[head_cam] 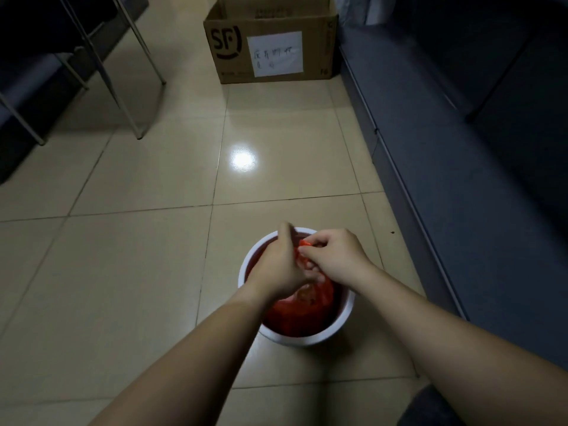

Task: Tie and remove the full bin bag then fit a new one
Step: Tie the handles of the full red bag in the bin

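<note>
A small round white bin (310, 339) stands on the tiled floor below me. Inside it sits a full red bin bag (302, 315). Both hands meet over the bin's far side. My left hand (281, 267) is closed around gathered red bag plastic. My right hand (333, 253) pinches a twisted red strip of the same bag between thumb and fingers, close against the left hand. The knot area is mostly hidden by the fingers.
A brown cardboard box (273, 46) with a white label stands ahead on the floor. A dark grey sofa (461, 149) runs along the right. Metal chair or table legs (129, 87) stand at the left. Beige tiles (138, 272) surround the bin.
</note>
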`<act>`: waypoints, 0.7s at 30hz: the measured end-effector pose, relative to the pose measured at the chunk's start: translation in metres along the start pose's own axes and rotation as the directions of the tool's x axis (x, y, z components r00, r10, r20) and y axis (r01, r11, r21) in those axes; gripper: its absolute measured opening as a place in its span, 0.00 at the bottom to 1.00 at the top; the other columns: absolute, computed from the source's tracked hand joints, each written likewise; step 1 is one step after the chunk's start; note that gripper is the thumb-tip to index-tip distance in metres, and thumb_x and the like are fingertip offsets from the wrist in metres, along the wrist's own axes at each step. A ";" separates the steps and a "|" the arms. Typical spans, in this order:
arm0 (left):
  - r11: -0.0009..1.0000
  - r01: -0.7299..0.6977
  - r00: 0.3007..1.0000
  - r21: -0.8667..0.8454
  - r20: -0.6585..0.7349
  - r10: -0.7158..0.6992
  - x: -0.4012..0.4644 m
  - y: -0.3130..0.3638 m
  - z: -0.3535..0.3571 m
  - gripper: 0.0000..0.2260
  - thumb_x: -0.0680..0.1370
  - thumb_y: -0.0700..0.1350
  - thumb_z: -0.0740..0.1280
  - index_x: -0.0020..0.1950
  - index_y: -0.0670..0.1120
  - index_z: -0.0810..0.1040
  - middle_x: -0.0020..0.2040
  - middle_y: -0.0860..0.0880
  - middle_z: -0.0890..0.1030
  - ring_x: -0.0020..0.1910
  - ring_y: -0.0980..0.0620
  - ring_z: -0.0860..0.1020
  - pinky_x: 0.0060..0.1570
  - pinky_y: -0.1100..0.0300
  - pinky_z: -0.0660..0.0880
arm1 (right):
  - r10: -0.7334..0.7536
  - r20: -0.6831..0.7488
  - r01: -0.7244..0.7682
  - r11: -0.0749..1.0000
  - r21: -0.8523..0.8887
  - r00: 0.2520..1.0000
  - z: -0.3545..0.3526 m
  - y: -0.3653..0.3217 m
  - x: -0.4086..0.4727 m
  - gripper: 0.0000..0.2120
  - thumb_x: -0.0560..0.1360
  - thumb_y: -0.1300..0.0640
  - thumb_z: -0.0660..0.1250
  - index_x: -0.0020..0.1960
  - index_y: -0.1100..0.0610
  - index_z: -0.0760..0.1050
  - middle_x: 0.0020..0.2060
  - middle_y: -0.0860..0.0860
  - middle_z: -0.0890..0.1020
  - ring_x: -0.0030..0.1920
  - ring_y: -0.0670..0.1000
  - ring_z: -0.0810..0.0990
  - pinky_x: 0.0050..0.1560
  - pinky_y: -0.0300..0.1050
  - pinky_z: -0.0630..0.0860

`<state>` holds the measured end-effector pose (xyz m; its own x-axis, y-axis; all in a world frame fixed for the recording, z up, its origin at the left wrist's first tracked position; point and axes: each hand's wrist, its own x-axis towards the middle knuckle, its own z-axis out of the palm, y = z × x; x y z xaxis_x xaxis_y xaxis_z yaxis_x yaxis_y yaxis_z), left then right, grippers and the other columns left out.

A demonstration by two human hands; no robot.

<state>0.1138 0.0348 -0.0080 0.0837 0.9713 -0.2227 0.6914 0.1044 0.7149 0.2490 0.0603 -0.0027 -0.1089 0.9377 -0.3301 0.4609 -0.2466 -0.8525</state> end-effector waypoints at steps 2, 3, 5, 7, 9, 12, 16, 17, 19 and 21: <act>0.998 -0.037 0.998 0.054 0.044 0.035 0.005 0.003 0.003 0.31 0.64 0.49 0.81 0.62 0.45 0.71 0.47 0.52 0.81 0.45 0.53 0.80 0.40 0.60 0.72 | -0.018 -0.019 0.018 1.000 -0.001 1.000 -0.002 0.002 0.000 0.02 0.70 0.57 0.74 0.41 0.52 0.86 0.32 0.48 0.86 0.31 0.43 0.82 0.35 0.38 0.78; 0.997 -0.034 0.998 0.072 0.064 0.029 0.008 0.003 0.004 0.27 0.66 0.49 0.80 0.60 0.45 0.75 0.47 0.51 0.83 0.44 0.54 0.81 0.39 0.62 0.72 | -0.031 -0.022 0.031 1.000 -0.003 0.999 -0.005 0.004 0.000 0.03 0.69 0.57 0.75 0.43 0.52 0.86 0.35 0.47 0.86 0.35 0.42 0.83 0.36 0.34 0.76; 1.000 -0.004 0.997 0.012 0.083 0.003 0.009 0.002 0.004 0.13 0.72 0.45 0.76 0.54 0.45 0.78 0.38 0.51 0.82 0.29 0.63 0.80 0.27 0.69 0.70 | -0.059 -0.004 0.059 0.998 0.024 0.998 -0.010 0.011 -0.001 0.05 0.69 0.56 0.77 0.44 0.51 0.87 0.39 0.46 0.87 0.42 0.43 0.84 0.43 0.35 0.78; 0.999 -0.019 0.999 0.026 0.032 0.018 0.009 -0.002 0.006 0.05 0.78 0.45 0.69 0.52 0.46 0.80 0.32 0.55 0.78 0.23 0.65 0.76 0.23 0.70 0.69 | -0.075 0.022 0.074 0.994 0.079 0.997 -0.015 0.019 -0.002 0.06 0.69 0.57 0.77 0.45 0.50 0.87 0.40 0.46 0.87 0.45 0.45 0.85 0.53 0.43 0.80; 1.000 -0.008 1.000 0.016 0.000 0.008 0.008 -0.003 0.007 0.05 0.81 0.45 0.65 0.52 0.48 0.81 0.31 0.57 0.77 0.22 0.65 0.75 0.25 0.71 0.71 | -0.082 0.048 0.071 0.979 0.193 0.995 -0.020 0.031 -0.001 0.11 0.69 0.62 0.77 0.48 0.50 0.86 0.40 0.48 0.87 0.45 0.47 0.85 0.57 0.50 0.80; 0.997 0.038 0.999 -0.066 0.034 -0.035 0.008 -0.002 0.005 0.06 0.82 0.42 0.64 0.48 0.50 0.78 0.32 0.56 0.78 0.22 0.63 0.77 0.23 0.68 0.73 | -0.087 0.174 0.056 0.982 0.178 0.981 -0.024 0.048 0.004 0.25 0.66 0.65 0.77 0.60 0.47 0.80 0.48 0.56 0.79 0.46 0.51 0.78 0.56 0.52 0.78; 0.992 0.084 0.995 -0.096 0.064 -0.078 0.011 -0.008 0.000 0.06 0.80 0.45 0.66 0.45 0.50 0.80 0.35 0.51 0.82 0.31 0.44 0.80 0.33 0.42 0.82 | -0.118 0.322 0.211 0.939 -0.273 0.939 -0.001 0.054 0.009 0.33 0.68 0.56 0.77 0.70 0.53 0.70 0.65 0.45 0.68 0.63 0.43 0.69 0.62 0.36 0.67; 0.985 0.103 0.993 -0.140 0.079 -0.092 0.011 -0.007 -0.002 0.06 0.80 0.44 0.65 0.46 0.49 0.81 0.36 0.49 0.83 0.31 0.40 0.81 0.29 0.40 0.81 | -0.136 0.312 0.230 0.930 -0.287 0.940 0.007 0.052 0.011 0.28 0.69 0.56 0.76 0.67 0.53 0.73 0.63 0.45 0.72 0.63 0.45 0.72 0.63 0.40 0.69; 0.957 0.133 0.989 -0.258 0.102 -0.109 0.010 -0.003 -0.006 0.06 0.79 0.41 0.66 0.49 0.45 0.82 0.38 0.47 0.85 0.31 0.45 0.83 0.28 0.44 0.82 | -0.124 0.276 0.196 0.948 -0.250 0.953 0.020 0.048 0.017 0.17 0.71 0.59 0.74 0.59 0.55 0.79 0.55 0.50 0.82 0.57 0.50 0.79 0.58 0.48 0.77; 0.903 0.149 0.988 -0.403 0.096 -0.120 0.012 0.004 -0.010 0.09 0.76 0.34 0.67 0.53 0.43 0.82 0.44 0.43 0.85 0.36 0.51 0.84 0.38 0.50 0.84 | -0.113 0.256 0.156 0.975 -0.155 0.960 0.026 0.046 0.019 0.14 0.73 0.63 0.71 0.58 0.57 0.79 0.51 0.53 0.83 0.54 0.51 0.80 0.52 0.44 0.79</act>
<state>0.1103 0.0485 -0.0010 0.0685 0.9265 -0.3700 0.3478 0.3254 0.8793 0.2451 0.0598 -0.0591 -0.3819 0.8655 -0.3242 0.5691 -0.0562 -0.8203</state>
